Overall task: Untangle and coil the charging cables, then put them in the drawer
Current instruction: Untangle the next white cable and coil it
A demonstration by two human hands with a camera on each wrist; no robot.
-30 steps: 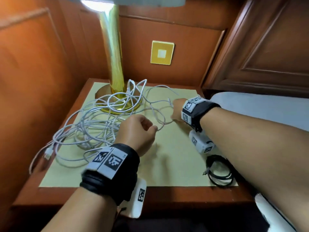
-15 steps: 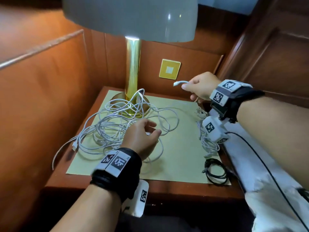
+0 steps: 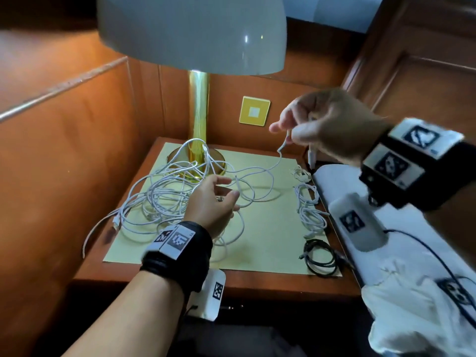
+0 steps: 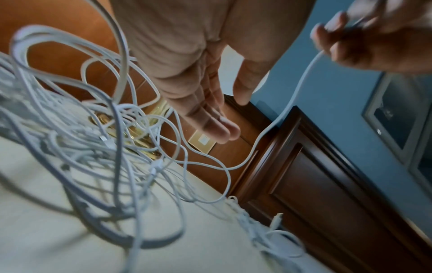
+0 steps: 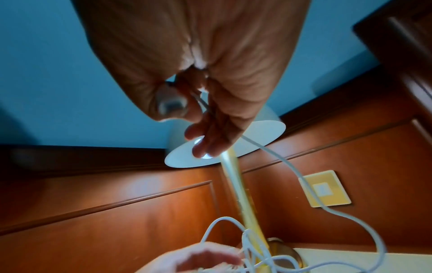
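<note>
A tangle of white charging cables (image 3: 164, 194) lies on the yellow mat (image 3: 270, 243), looped around the lamp base. My right hand (image 3: 288, 134) is raised above the mat's far right corner and pinches one white cable (image 3: 273, 168) between thumb and forefinger. That cable's plug (image 3: 311, 157) hangs below the hand. The wrist view shows the same pinch by my right hand (image 5: 198, 110), with the strand (image 5: 280, 158) running down to the tangle. My left hand (image 3: 226, 191) hovers over the tangle's right side. Its fingers (image 4: 210, 103) are straight and hold nothing.
A gold lamp stem (image 3: 198, 112) with a wide white shade (image 3: 190, 34) stands at the back. A small white cable bundle (image 3: 309, 210) and a coiled black cable (image 3: 319, 258) lie along the mat's right edge. White bedding (image 3: 360, 191) borders the nightstand's right side, and wood panelling closes its left.
My right hand rose from the mat with the cable end and now holds it further along, the plug dangling. My left hand let go of its strand and spread its fingers.
</note>
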